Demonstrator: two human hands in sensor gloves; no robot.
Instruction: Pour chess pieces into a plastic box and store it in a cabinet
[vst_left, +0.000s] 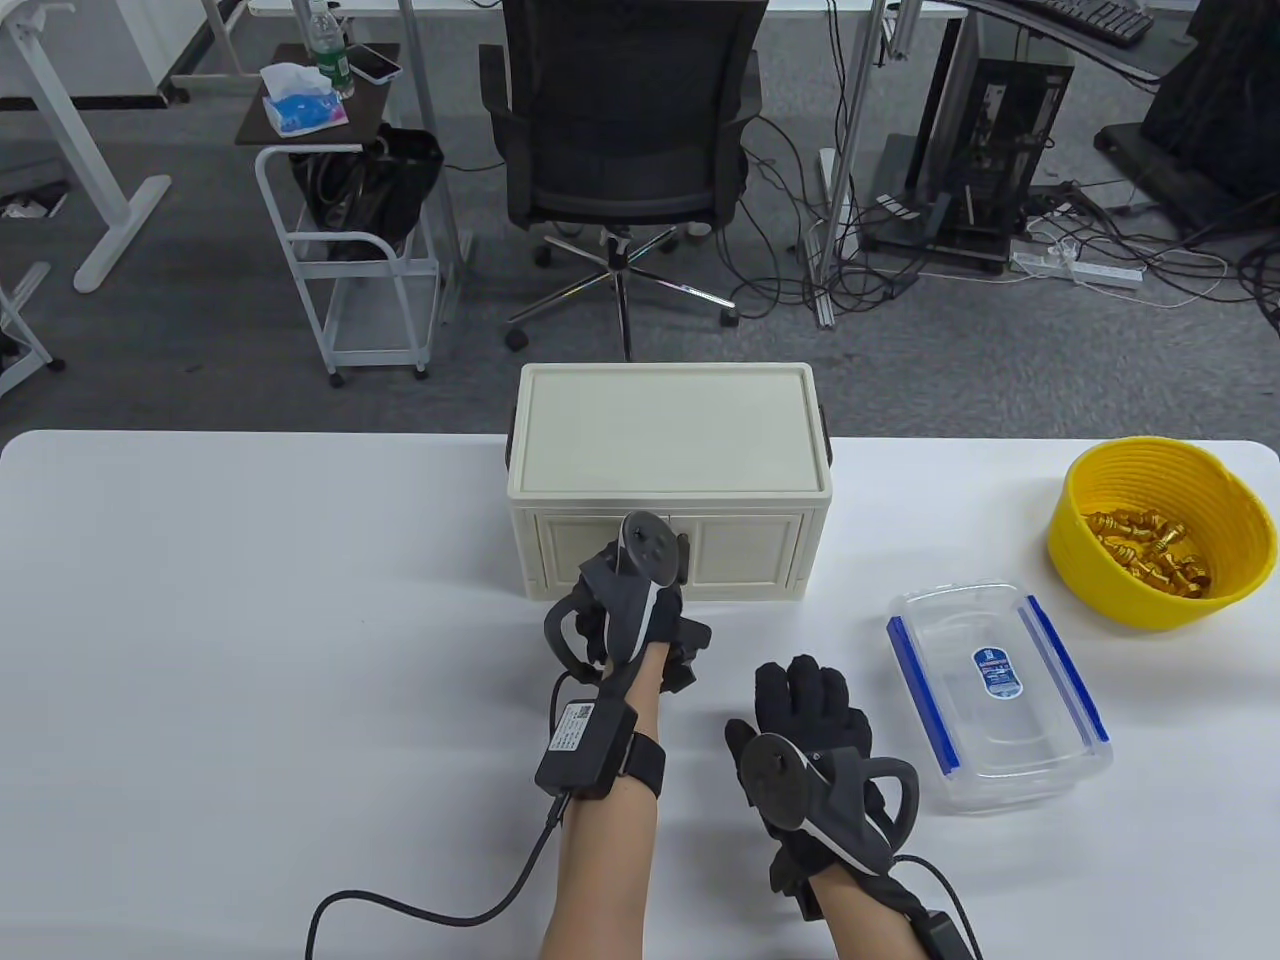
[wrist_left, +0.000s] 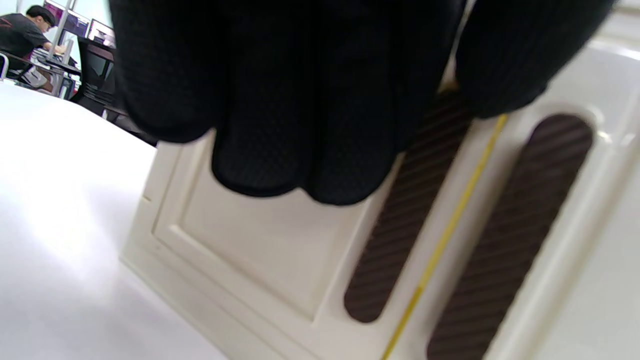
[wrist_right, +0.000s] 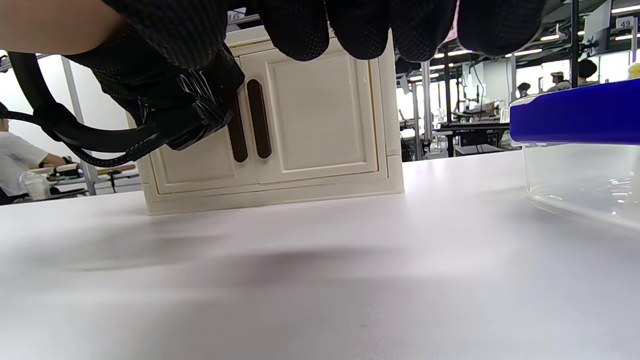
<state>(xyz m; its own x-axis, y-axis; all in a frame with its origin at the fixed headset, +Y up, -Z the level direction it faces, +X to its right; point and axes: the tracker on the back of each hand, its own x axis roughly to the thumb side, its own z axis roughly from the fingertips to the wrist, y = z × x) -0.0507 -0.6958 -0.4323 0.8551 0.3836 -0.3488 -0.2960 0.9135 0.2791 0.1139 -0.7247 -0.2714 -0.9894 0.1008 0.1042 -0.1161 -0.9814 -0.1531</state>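
Observation:
A cream cabinet (vst_left: 670, 430) stands at the table's far middle with both doors closed. My left hand (vst_left: 640, 580) is up against its front. In the left wrist view its fingers (wrist_left: 300, 150) hang over the left door and the thumb lies over the top of the right door, above the two dark handles (wrist_left: 380, 270). I cannot tell whether it grips a handle. My right hand (vst_left: 810, 700) rests flat and empty on the table, left of the clear plastic box (vst_left: 1000, 700) with blue clips. A yellow bowl (vst_left: 1120, 600) at far right holds golden chess pieces (vst_left: 1150, 550).
The right wrist view shows the cabinet front (wrist_right: 315, 115), my left hand at its handles (wrist_right: 190, 100) and the box's blue clip (wrist_right: 575, 110) at right. An office chair (vst_left: 630, 120) stands behind the table. My left wrist cable (vst_left: 420, 900) trails to the near edge.

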